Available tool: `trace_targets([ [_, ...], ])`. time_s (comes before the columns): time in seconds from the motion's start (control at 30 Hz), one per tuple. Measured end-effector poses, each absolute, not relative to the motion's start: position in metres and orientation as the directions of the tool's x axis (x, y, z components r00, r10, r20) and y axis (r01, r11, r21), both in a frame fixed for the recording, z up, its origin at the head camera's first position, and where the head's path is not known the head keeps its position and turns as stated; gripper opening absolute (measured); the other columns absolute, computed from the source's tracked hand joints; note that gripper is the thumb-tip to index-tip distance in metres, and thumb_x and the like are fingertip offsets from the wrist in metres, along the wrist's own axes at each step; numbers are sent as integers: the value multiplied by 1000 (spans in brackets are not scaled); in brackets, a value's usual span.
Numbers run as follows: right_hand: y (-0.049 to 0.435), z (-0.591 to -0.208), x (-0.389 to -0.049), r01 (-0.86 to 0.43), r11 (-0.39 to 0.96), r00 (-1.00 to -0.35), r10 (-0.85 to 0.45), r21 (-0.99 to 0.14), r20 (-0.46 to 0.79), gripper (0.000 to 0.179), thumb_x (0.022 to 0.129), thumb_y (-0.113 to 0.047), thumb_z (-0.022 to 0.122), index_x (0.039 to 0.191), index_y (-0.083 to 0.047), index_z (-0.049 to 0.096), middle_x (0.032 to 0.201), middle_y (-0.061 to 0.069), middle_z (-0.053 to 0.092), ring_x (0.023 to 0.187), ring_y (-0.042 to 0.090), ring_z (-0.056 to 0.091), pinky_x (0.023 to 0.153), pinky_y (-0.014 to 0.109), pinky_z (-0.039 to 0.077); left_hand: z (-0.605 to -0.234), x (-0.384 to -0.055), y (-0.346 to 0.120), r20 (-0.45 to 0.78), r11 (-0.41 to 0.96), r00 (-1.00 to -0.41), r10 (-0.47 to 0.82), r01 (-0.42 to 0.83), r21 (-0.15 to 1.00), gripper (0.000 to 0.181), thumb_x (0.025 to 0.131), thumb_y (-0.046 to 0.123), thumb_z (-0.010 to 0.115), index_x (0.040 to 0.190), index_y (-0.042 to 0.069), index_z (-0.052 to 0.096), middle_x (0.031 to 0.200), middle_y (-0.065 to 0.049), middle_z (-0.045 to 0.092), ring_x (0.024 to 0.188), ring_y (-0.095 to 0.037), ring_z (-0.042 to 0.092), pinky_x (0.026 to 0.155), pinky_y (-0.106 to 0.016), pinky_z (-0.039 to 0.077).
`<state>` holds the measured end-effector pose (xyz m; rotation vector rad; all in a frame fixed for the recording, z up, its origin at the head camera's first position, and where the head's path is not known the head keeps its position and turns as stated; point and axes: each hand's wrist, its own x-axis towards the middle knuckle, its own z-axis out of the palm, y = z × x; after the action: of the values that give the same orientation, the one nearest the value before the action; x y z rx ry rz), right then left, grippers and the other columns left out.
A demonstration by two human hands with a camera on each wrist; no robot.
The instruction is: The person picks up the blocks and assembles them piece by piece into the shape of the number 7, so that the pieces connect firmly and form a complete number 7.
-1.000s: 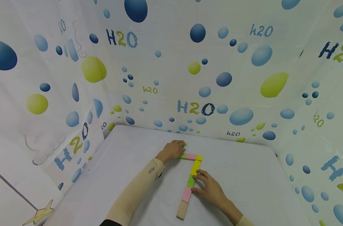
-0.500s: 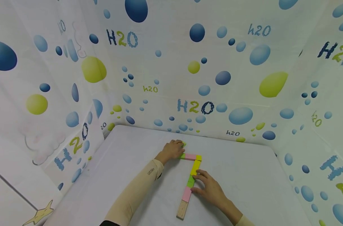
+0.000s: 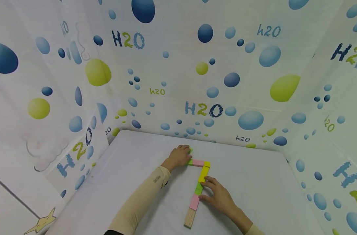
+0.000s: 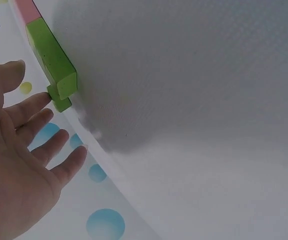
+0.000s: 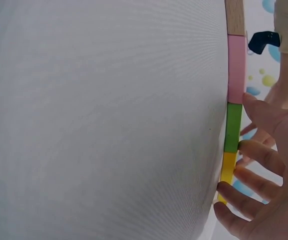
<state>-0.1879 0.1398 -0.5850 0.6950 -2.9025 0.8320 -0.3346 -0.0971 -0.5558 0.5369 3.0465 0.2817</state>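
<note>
My left hand (image 3: 180, 155) reaches to the far end of a row of blocks, fingers lightly bent. In the left wrist view its index fingertip meets a small green block (image 4: 60, 102), beside a longer green block (image 4: 51, 57); the thumb stays apart from both. A pink block (image 3: 198, 163) and a yellow corner block (image 3: 207, 164) continue the row. My right hand (image 3: 219, 197) lies along the near leg with spread, relaxed fingers. Its thumb is at a pink block (image 5: 236, 70), while the fingers rest by a green block (image 5: 233, 127) and a yellow block (image 5: 227, 167).
A bare wooden block (image 3: 189, 218) ends the row nearest me. Everything lies on a white-covered table (image 3: 254, 182). Patterned curtains (image 3: 172, 71) with bubbles and H2O lettering surround the table at the back and sides.
The far green block at my left fingertips has shifted very slightly left. My right hand and the rest of the row have stayed in place.
</note>
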Motion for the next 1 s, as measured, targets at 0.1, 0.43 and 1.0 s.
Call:
trace_targets([
  [0.1, 139, -585, -188, -433, 754, -898, -410, -494, 161, 58, 82, -46, 87, 130, -16, 73, 148, 6, 57, 133, 33, 59, 102, 54, 54, -557, -335, -96, -20, 925, -942, 334, 324, 197, 49, 109, 37, 51, 149, 9, 55, 161, -7, 46, 148, -26, 43, 116, -47, 43],
  [0.43, 140, -585, -188, -437, 751, -896, -413, -494, 165, 58, 82, -46, 87, 130, -16, 73, 148, 6, 57, 132, 34, 59, 101, 55, 54, -557, -332, -99, -28, 922, -948, 318, 302, 243, 50, 108, 39, 52, 148, 7, 53, 160, -9, 47, 147, -27, 44, 116, -48, 42],
  [1.0, 140, -585, -188, -438, 754, -896, -410, -489, 171, 58, 82, -45, 87, 130, -16, 74, 148, 7, 57, 133, 34, 59, 102, 54, 53, -551, -324, -102, -34, 932, -963, 268, 251, 261, 48, 111, 39, 47, 146, 7, 56, 157, -9, 51, 144, -31, 47, 114, -51, 44],
])
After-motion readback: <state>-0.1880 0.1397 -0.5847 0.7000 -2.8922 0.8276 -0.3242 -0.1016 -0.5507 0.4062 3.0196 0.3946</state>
